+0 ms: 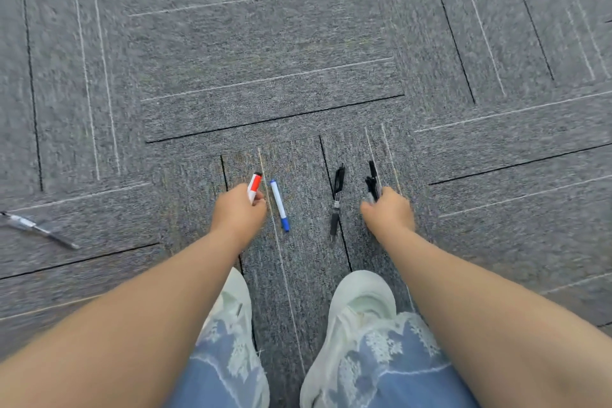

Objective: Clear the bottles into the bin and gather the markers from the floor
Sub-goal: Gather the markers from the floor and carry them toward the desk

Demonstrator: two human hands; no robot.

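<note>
My left hand (239,211) is closed around a red and white marker (254,185), whose red end sticks out past my fingers. Just to its right a blue and white marker (279,204) lies loose on the grey carpet. My right hand (389,211) grips black pens (373,180) that point away from me. A black pen (336,200) lies on the carpet between my hands, apart from both. Far to the left a clear pen with a black tip (36,228) lies on the floor. No bottles or bin are in view.
Grey carpet tiles (265,43) with black and white stripes fill the view. My two pale shoes (361,305) and blue trouser legs stand just behind the pens.
</note>
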